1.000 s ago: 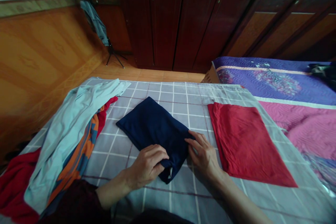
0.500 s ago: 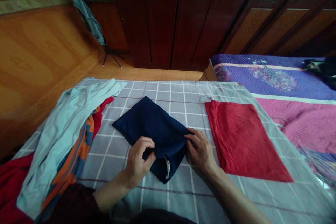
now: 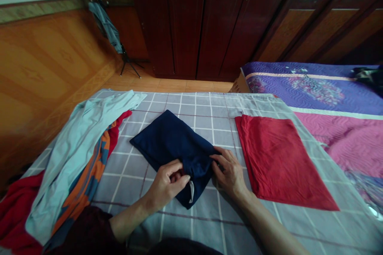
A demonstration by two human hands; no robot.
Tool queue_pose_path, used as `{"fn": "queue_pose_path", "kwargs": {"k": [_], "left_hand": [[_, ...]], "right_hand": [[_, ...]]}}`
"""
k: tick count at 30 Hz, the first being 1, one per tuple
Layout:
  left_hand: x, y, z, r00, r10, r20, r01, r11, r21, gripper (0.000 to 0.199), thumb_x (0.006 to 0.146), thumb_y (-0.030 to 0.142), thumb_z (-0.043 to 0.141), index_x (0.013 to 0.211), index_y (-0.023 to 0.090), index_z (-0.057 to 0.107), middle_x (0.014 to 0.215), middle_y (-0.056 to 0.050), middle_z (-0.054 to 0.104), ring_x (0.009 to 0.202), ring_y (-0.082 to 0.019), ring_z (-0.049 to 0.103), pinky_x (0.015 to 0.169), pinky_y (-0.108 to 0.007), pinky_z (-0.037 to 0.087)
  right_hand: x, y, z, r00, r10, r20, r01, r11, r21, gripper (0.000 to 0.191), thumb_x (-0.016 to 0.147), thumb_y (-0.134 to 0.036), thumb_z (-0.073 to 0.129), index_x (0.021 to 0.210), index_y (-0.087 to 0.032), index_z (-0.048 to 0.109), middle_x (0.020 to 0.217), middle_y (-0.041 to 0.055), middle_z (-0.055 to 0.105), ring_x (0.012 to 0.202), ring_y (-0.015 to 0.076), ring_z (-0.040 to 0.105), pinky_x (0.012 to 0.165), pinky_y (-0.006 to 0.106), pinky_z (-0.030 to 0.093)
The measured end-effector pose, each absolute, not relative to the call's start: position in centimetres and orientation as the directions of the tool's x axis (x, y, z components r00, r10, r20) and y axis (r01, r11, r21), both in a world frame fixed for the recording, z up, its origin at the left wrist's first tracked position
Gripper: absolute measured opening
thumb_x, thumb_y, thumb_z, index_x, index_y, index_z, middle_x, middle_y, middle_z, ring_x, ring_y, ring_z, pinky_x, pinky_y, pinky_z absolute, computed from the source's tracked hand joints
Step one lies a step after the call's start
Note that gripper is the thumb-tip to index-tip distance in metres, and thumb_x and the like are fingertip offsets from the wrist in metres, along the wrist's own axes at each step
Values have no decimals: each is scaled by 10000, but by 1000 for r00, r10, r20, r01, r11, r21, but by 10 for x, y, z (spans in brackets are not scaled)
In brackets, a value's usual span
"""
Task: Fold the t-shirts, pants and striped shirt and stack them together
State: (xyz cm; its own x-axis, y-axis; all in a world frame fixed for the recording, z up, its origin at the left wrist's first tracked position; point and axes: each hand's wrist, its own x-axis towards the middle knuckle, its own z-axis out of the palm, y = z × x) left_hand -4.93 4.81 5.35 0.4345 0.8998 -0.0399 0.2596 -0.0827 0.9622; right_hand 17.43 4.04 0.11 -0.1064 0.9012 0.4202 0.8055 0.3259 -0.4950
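A navy blue cloth (image 3: 173,137), folded flat, lies at an angle on the checked grey bedspread (image 3: 128,187), with a small white patch showing near its lower corner. My left hand (image 3: 169,181) is at the cloth's near edge, its thumb and fingers pinched on the fabric beside the white patch. At the cloth's right corner, my right hand (image 3: 229,169) has its thumb and fingertips closed on the edge. A folded red cloth (image 3: 284,159) lies flat to the right of my right hand.
Pale blue, orange patterned and red clothes (image 3: 80,127) are heaped at the left. Beyond the far edge are a dark wardrobe (image 3: 185,24) and a tripod stand (image 3: 125,57) with grey cloth on it. A purple and pink bed (image 3: 323,87) is at the right.
My left hand has moved right and slightly down along the navy cloth, nearer the white patch. My right hand has stayed at the corner. The view has shifted slightly.
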Motion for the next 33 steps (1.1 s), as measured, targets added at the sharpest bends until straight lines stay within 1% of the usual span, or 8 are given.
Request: {"fn": "queue_pose_path", "kwargs": {"k": [6, 13, 18, 21, 25, 29, 31, 33], "left_hand": [[-49, 50, 50, 451, 893, 9, 264, -142, 954, 171, 816, 229, 533, 668, 148, 560, 723, 12, 450, 622, -94, 432, 556, -204, 344], [-66, 42, 59, 481, 876, 46, 326, -228, 918, 170, 824, 191, 497, 656, 169, 478, 719, 22, 418, 633, -94, 435, 567, -198, 357], [-70, 20, 47, 545, 837, 60, 523, -395, 756, 170, 793, 166, 509, 627, 174, 473, 728, 4, 471, 639, -105, 504, 573, -201, 374], [-72, 8, 37, 673, 738, 52, 566, -559, 606, 138, 785, 128, 508, 657, 181, 508, 724, 5, 525, 616, -109, 542, 547, -207, 354], [-82, 3, 39, 819, 574, 8, 485, -698, 527, 84, 829, 147, 517, 762, 191, 542, 675, 25, 583, 588, -120, 575, 523, -225, 346], [-91, 7, 58, 784, 598, 167, 456, -737, 498, 100, 888, 166, 486, 850, 192, 575, 653, 21, 582, 571, -120, 559, 559, -234, 380], [-89, 10, 65, 747, 613, 259, 464, -759, 456, 110, 879, 192, 522, 972, 184, 581, 798, -20, 620, 691, -146, 584, 645, -249, 422], [-84, 13, 66, 758, 586, 286, 474, -797, 375, 243, 860, 194, 549, 1102, 172, 547, 1003, -75, 612, 876, -203, 576, 763, -304, 437]], "right_hand": [[175, 40, -1, -101, 904, 416, 798, 324, -508, 189, 842, -183, 484, 939, -194, 645, 1125, 89, 596, 1023, 240, 552, 860, 418, 479], [177, 42, 3, -7, 876, 482, 738, 330, -589, 187, 869, -184, 469, 950, -209, 637, 1054, 78, 631, 969, 212, 588, 826, 391, 508], [178, 44, 2, 21, 866, 499, 735, 325, -595, 209, 840, -156, 479, 950, -217, 645, 1047, 75, 637, 963, 213, 597, 815, 391, 517], [179, 43, 1, -12, 867, 498, 752, 336, -567, 242, 806, -117, 463, 934, -210, 645, 1070, 81, 628, 987, 223, 586, 829, 415, 511], [184, 41, 7, -67, 865, 497, 773, 359, -522, 260, 774, -90, 467, 923, -219, 637, 1140, 80, 597, 1043, 237, 561, 853, 429, 503], [191, 40, 16, -98, 862, 497, 817, 355, -454, 294, 784, -101, 473, 1007, -226, 618, 1165, 85, 579, 1055, 242, 551, 856, 422, 503], [192, 40, 19, -148, 878, 456, 856, 344, -385, 342, 782, -119, 486, 1090, -218, 594, 1203, 96, 558, 1088, 258, 526, 872, 435, 495], [193, 42, 19, -204, 881, 427, 883, 354, -309, 344, 784, -123, 493, 1104, -197, 594, 1208, 111, 555, 1086, 269, 521, 859, 431, 500]]}}
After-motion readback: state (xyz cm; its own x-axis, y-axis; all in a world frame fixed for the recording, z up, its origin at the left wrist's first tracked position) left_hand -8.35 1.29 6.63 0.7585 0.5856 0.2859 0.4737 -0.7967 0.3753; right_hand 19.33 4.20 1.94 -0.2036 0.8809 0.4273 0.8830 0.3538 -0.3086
